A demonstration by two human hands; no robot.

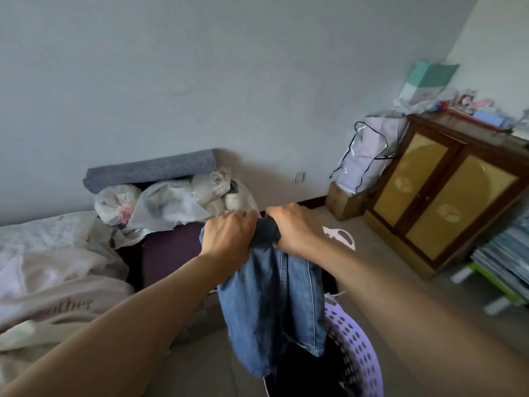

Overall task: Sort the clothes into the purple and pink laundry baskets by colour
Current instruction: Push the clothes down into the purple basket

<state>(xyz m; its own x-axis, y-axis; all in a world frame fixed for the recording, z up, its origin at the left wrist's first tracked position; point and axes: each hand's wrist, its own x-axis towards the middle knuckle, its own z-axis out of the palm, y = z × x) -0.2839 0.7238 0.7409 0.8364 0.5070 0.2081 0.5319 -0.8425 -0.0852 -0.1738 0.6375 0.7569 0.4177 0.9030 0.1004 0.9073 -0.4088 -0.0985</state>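
The left hand (229, 236) and right hand (294, 227) each grip the bunched top of the blue jeans (274, 305) at frame centre. The jeans hang above the purple basket (355, 348) at lower right, which holds dark clothes.

Two hands meet at centre, the left hand (229, 236) just left of the right hand (294, 230), both gripping the top of a pair of jeans (272, 305); the jeans hang down over a laundry basket (355, 348) at lower right; a bed (43, 267) lies to the left; bags (171, 202) pile behind the hands against the wall; a cabinet (446, 196) stands at right.
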